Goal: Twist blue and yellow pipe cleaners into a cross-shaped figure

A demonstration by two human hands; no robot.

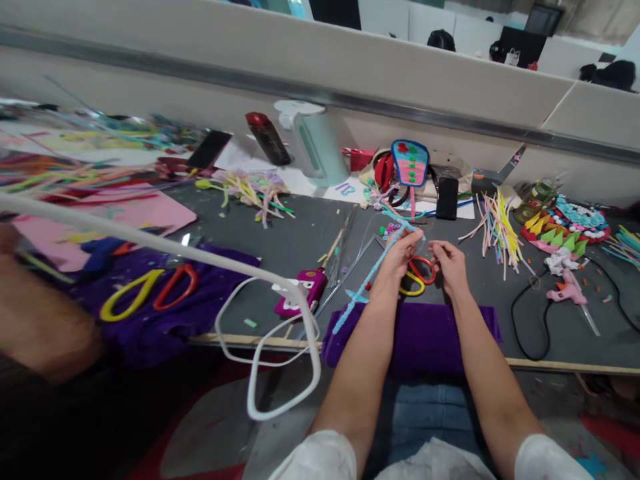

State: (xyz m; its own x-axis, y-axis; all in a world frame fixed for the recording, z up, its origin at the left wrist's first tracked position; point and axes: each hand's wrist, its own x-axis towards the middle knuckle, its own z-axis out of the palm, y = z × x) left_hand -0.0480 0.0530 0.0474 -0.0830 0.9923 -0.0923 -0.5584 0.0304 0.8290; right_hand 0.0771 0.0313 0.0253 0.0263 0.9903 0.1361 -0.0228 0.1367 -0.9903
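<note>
Closed in a pinch, my left hand [399,255] holds a long light-blue pipe cleaner [376,268], which slants down along my forearm and has a short crosspiece low on it. To the right, my right hand [449,264] has its fingertips pressed together, and I cannot make out what is between them. The two hands are apart. Under and between them lie scissors [415,288] with red and yellow handles; their blades are hidden. Small coloured beads [388,231] lie just beyond my left hand. A folded purple cloth [429,337] sits at the table edge below my wrists.
A white cable [200,252] sweeps across the left foreground near a magenta power strip [314,288]. Another person's arm [45,307] is at left. A kettle [320,147] and a bottle [267,139] stand behind. A pink glue gun [570,288] and pipe cleaners [503,230] lie right.
</note>
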